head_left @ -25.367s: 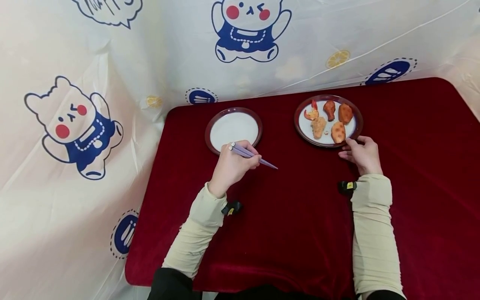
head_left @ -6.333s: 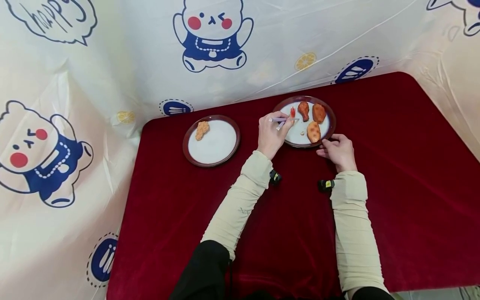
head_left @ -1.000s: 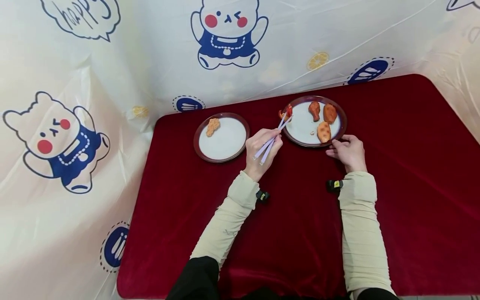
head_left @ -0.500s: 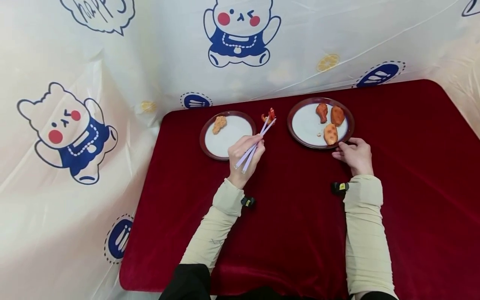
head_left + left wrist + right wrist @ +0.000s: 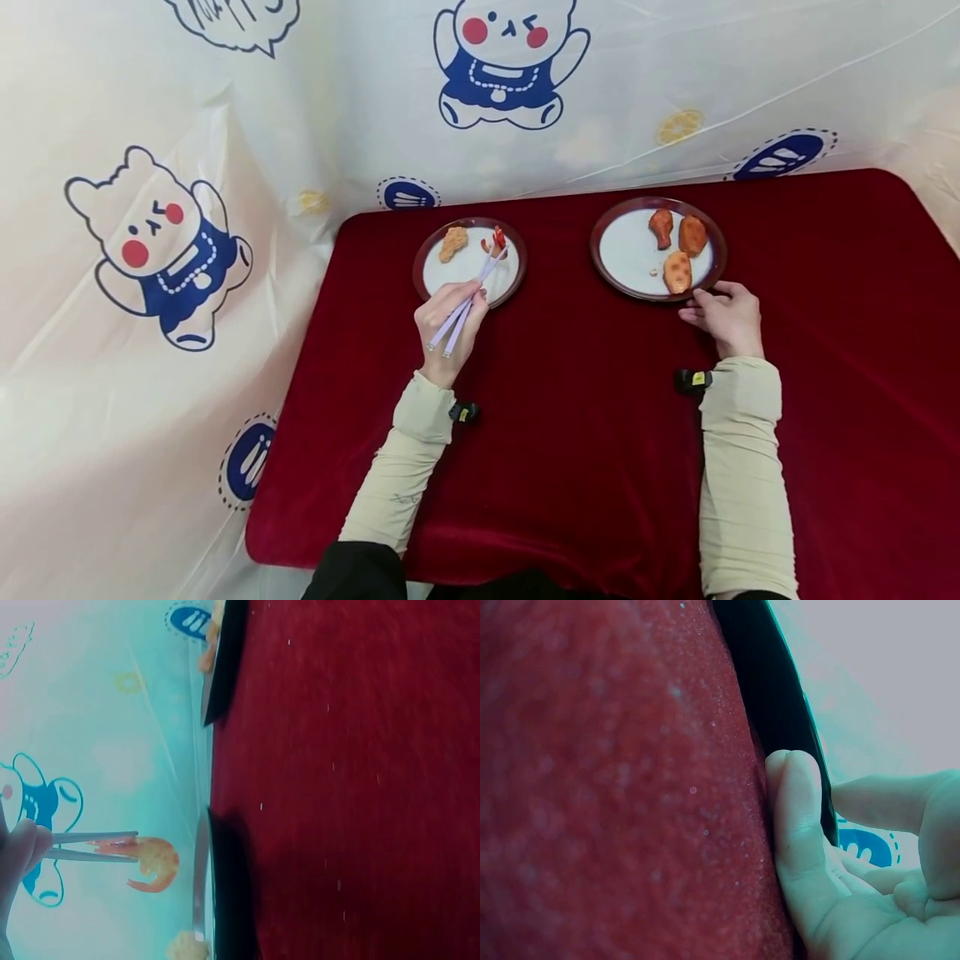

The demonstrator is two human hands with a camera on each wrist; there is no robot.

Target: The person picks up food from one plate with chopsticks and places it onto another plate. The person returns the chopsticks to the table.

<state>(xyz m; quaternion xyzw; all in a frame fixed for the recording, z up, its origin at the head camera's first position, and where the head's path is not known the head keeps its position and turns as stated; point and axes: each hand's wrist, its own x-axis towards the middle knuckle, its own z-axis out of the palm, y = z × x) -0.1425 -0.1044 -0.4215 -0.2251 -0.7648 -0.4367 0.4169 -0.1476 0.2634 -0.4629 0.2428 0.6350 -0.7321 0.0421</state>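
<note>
My left hand (image 5: 435, 322) holds a pair of lilac chopsticks (image 5: 489, 265). Their tips pinch a shrimp (image 5: 159, 859) with a red tail. In the head view it overlaps the left plate (image 5: 442, 279), and the left wrist view shows a gap between shrimp and plate. A piece of fried chicken (image 5: 453, 243) lies on that plate. My right hand (image 5: 731, 321) grips the near right rim of the right plate (image 5: 626, 250), with thumb and fingers on either side of the edge (image 5: 810, 712). This plate bears a drumstick (image 5: 661, 227) and two browned pieces, one darker (image 5: 692, 236) and one spotted (image 5: 677, 272).
Both brown-rimmed plates stand near the back of a table with a dark red cloth (image 5: 570, 433). A printed white curtain (image 5: 360, 100) hangs behind and to the left. A small crumb (image 5: 653, 272) lies on the right plate.
The shrimp, held in the chopsticks, has moved left from the right plate to over the left plate. Earlier, the fried chicken piece went to the left plate too. My right hand stays at its rim.
</note>
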